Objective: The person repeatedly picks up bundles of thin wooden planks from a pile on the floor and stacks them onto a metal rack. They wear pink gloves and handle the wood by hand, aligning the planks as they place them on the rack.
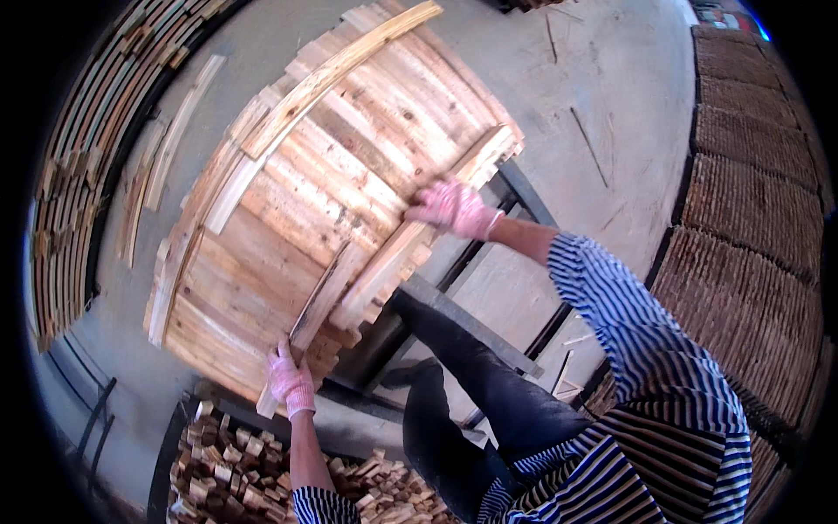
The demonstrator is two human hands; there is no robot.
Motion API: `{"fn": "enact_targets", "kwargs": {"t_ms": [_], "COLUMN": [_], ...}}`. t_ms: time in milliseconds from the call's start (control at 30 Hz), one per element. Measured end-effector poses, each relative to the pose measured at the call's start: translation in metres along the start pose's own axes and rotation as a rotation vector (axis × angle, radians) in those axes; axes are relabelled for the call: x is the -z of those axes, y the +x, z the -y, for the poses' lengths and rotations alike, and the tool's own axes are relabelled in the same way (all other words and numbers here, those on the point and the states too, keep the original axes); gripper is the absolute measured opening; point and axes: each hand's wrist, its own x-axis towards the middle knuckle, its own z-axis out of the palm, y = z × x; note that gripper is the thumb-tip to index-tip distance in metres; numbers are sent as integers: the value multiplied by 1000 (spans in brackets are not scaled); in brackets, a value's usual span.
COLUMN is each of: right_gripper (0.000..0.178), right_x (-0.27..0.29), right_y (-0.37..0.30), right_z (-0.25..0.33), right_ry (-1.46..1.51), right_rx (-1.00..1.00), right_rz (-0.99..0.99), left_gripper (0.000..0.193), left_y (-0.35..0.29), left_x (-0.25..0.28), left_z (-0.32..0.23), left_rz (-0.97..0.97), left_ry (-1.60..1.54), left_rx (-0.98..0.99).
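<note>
gripping a pale, dark-sided wooden strip [330, 295] with left hand [291, 382] fingers, right hand [452, 208] grasp unclear

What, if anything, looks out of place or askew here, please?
Loose wooden slats lie on the floor at left, outside any stack; the wooden strip at the left hand seems angled against the edge strip beside it.
</note>
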Motion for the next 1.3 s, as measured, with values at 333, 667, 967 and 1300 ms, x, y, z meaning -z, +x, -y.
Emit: {"fn": "enact_targets", "kwargs": {"t_ms": [333, 667, 967, 1300], "right_gripper": [32, 48, 134, 105], "right_x": [-6, -1, 39, 67], "right_y": [-22, 2, 5, 17], "right_z": [-51, -9, 33, 230], "right_ry": [-85, 527, -438, 738], "right_rx": [-70, -210, -318, -170], "right_rz": [26, 111, 461, 355], "left_gripper": [75, 83, 82, 97], "left_y": [-3, -64, -295, -510], "left_x": [-25, 33, -69, -199], "left_z": [-9, -12, 11, -15], "left_rz": [-41, -71, -110, -238], "left_ry": [-30, -420, -916, -1373], "left_rx": [-24, 203, 570, 1638]}}
